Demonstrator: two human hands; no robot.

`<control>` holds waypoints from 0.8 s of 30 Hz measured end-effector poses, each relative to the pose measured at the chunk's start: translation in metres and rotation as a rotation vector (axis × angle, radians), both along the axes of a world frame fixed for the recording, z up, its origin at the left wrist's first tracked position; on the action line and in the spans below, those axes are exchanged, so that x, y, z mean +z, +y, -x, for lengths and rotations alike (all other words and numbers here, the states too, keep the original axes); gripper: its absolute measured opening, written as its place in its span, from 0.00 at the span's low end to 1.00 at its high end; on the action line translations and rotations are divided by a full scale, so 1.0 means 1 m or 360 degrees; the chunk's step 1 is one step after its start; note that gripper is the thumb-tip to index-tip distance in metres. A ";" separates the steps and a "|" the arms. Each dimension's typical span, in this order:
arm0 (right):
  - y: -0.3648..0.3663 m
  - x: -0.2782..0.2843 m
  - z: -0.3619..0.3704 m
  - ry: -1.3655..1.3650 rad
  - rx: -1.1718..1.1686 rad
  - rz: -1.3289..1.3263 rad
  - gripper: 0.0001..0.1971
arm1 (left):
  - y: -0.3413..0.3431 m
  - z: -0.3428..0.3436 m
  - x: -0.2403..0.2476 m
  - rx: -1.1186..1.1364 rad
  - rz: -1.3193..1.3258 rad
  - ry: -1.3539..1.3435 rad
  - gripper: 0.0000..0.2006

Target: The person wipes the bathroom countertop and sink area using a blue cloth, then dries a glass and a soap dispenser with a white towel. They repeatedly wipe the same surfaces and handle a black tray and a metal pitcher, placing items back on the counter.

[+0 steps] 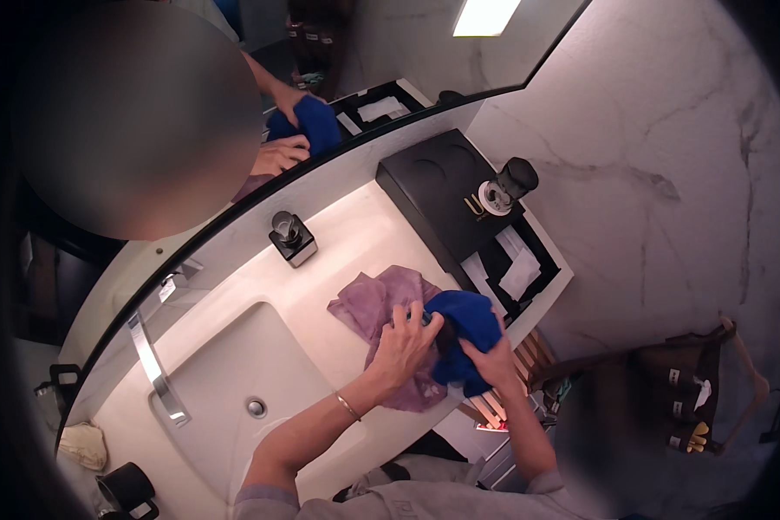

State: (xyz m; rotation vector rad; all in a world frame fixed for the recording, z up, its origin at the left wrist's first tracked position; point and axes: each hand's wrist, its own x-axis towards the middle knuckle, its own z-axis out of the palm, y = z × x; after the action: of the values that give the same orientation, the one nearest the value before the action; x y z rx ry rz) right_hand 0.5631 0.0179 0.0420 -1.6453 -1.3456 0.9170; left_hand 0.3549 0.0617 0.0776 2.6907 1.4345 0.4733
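Over the right part of the counter, my right hand [496, 360] grips a bright blue cloth [470, 325], its thumb across the near side. My left hand [405, 345] is closed at the cloth's left edge, fingers curled around a dark, smooth object [439, 334]. Most of that object is covered by the blue cloth and my fingers, so I cannot tell its kind. Beneath both hands a mauve cloth [368, 305] lies crumpled on the white counter [355, 230], reaching its front edge. The mirror also reflects the hands and blue cloth.
Left of the hands is a sink basin [234, 373] with a chrome faucet [158, 368]. A black dispenser bottle [293, 240] stands by the mirror. Back right are a black box [442, 195], a dark cup [516, 178] and an open tray [542, 282]. A black mug [127, 487] stands lower left.
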 end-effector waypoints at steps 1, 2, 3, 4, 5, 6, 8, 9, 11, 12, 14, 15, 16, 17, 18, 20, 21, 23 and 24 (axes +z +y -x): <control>0.006 -0.006 0.011 -0.0171 -0.0025 -0.0127 0.43 | -0.001 0.000 0.001 -0.0002 0.0046 -0.0056 0.23; 0.009 -0.009 0.018 -0.0619 0.0106 -0.0119 0.43 | -0.001 0.001 0.002 -0.0004 0.0092 -0.0112 0.23; 0.019 -0.003 0.032 -0.1062 0.0249 -0.0117 0.44 | -0.001 0.003 0.002 0.0007 0.0135 -0.0164 0.24; 0.024 -0.005 0.036 -0.1122 0.0255 -0.0105 0.44 | -0.001 0.004 0.004 0.0008 0.0187 -0.0194 0.24; 0.028 -0.004 0.039 -0.1175 0.0275 -0.0040 0.40 | -0.002 0.007 0.007 0.0010 0.0238 -0.0224 0.24; 0.025 -0.006 0.039 -0.1165 0.0327 -0.0063 0.39 | -0.004 0.014 0.011 0.0021 0.0293 -0.0236 0.24; 0.025 -0.008 0.030 -0.1057 0.0371 -0.0062 0.38 | -0.007 0.031 0.020 0.0093 0.0415 -0.0444 0.24; 0.026 -0.009 0.023 -0.0946 0.0379 -0.0036 0.38 | -0.012 0.040 0.025 0.0135 0.0479 -0.0553 0.23; 0.031 -0.023 -0.003 -0.0557 0.0338 0.0029 0.40 | -0.026 0.055 0.032 0.0241 0.0473 -0.0770 0.25; 0.033 -0.013 0.005 -0.0610 0.0288 0.0094 0.43 | -0.036 0.068 0.035 0.0303 0.0464 -0.0869 0.26; 0.032 0.018 0.035 -0.0845 0.0401 0.0051 0.51 | -0.059 0.088 0.045 0.0484 0.0564 -0.1095 0.26; 0.031 0.025 0.049 -0.1023 0.0541 -0.0065 0.55 | -0.070 0.093 0.041 0.0566 0.0652 -0.1207 0.26; 0.032 0.024 0.064 -0.1073 0.0669 0.0143 0.58 | -0.081 0.098 0.037 0.0639 0.0730 -0.1318 0.25; 0.035 0.026 0.080 -0.1210 0.0777 0.0248 0.55 | -0.093 0.104 0.031 0.0714 0.0806 -0.1431 0.24; 0.041 0.021 0.094 -0.1300 0.0848 0.0155 0.55 | -0.109 0.109 0.023 0.0820 0.0935 -0.1566 0.24; 0.054 0.012 0.111 -0.1368 0.0921 -0.0082 0.49 | -0.132 0.116 0.023 0.1010 0.1103 -0.1951 0.25; 0.062 0.008 0.118 -0.1373 0.1003 -0.0148 0.46 | -0.144 0.119 0.022 0.1109 0.1180 -0.2152 0.25; 0.077 0.003 0.135 -0.1376 0.1140 -0.0271 0.42 | -0.163 0.133 0.012 0.1126 0.1082 -0.2315 0.24; 0.084 0.003 0.153 -0.1353 0.1151 -0.0350 0.37 | -0.173 0.139 0.009 0.1158 0.1037 -0.2473 0.23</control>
State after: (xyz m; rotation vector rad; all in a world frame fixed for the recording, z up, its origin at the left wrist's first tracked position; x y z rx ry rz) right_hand 0.4104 0.1016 0.0446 -1.4173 -2.6236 0.3793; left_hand 0.2161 -0.1109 0.0862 0.6512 1.3898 1.3316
